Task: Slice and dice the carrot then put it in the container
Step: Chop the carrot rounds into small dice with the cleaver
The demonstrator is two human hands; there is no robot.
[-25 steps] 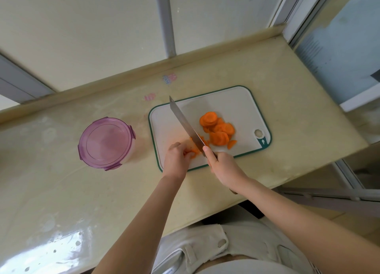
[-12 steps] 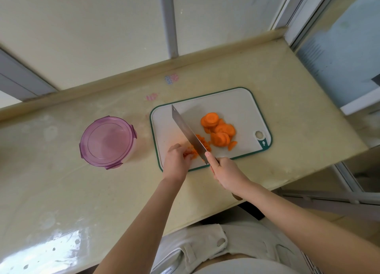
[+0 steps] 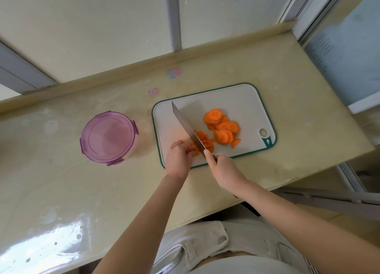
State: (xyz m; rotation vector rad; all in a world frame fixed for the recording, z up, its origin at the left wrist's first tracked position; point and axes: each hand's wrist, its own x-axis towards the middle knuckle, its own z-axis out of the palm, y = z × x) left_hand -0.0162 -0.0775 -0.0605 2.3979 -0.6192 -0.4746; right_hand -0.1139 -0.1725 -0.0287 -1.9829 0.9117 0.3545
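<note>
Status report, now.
Right hand grips knife. Left hand holds carrot pieces on cutting board. Carrot slices uncut; container lid on.

We find open counter [image 3: 298, 100] right of the cutting board [image 3: 236, 100] and a narrow strip between it and the lidded container [image 3: 108, 138]. On the board, the slanting knife [image 3: 186, 126] and carrot slices [image 3: 223, 127] block our way.

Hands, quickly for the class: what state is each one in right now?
Left hand: fingers curled, holds a carrot piece on the cutting board.
Right hand: grips the knife by its handle.
</note>
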